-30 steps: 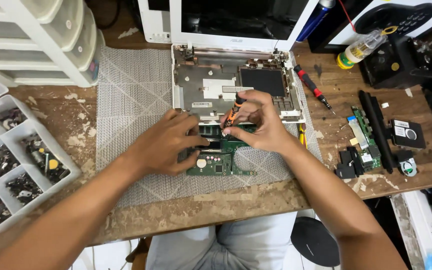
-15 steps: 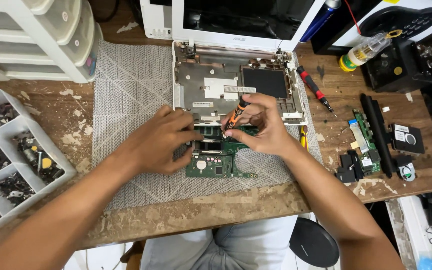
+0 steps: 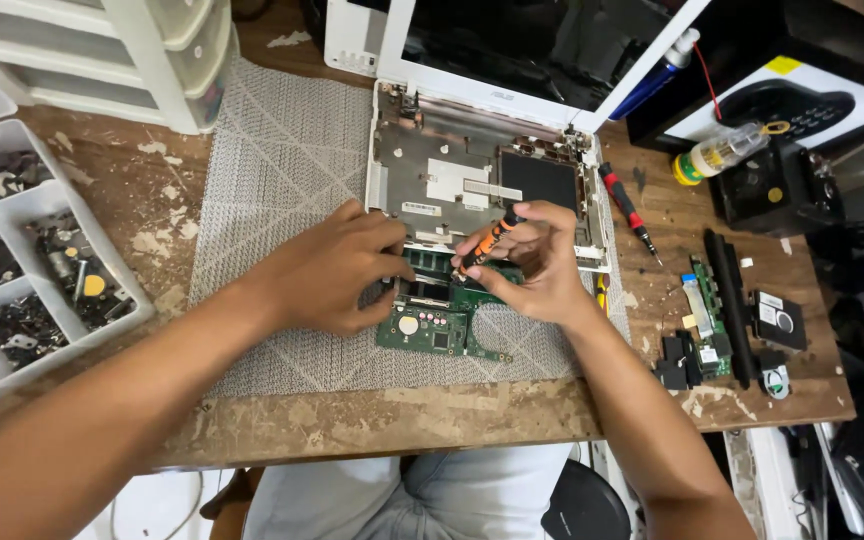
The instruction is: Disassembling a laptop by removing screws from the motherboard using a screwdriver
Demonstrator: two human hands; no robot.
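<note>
The left hand (image 3: 337, 270) lies flat and pressed on the left part of a green circuit board (image 3: 439, 322), with its fingers bent over the board's upper edge, so it holds the board down on the mat. The right hand (image 3: 537, 262) is closed around a small orange and black screwdriver (image 3: 488, 240); the thumb and the first fingers pinch the handle, and the tool is tilted, its tip pointing down and to the left onto the top part of the board. The two hands are very near each other, almost touching above the board. The board rests on a grey woven mat (image 3: 282, 180), just in front of an opened white laptop base (image 3: 452, 170), whose white-framed screen (image 3: 532, 40) stands up behind it. On the wooden table (image 3: 392, 415) to the right, a second screwdriver with red and black handle (image 3: 624, 205) lies beside the laptop, and further right there are a narrow green board (image 3: 708, 315), a long black bar (image 3: 728, 300) and some small black parts. At the left side stands a white tray with compartments (image 3: 22, 270), full of dark screws and small pieces. A small clear bottle with yellow cap (image 3: 717, 155) lies at the upper right.
</note>
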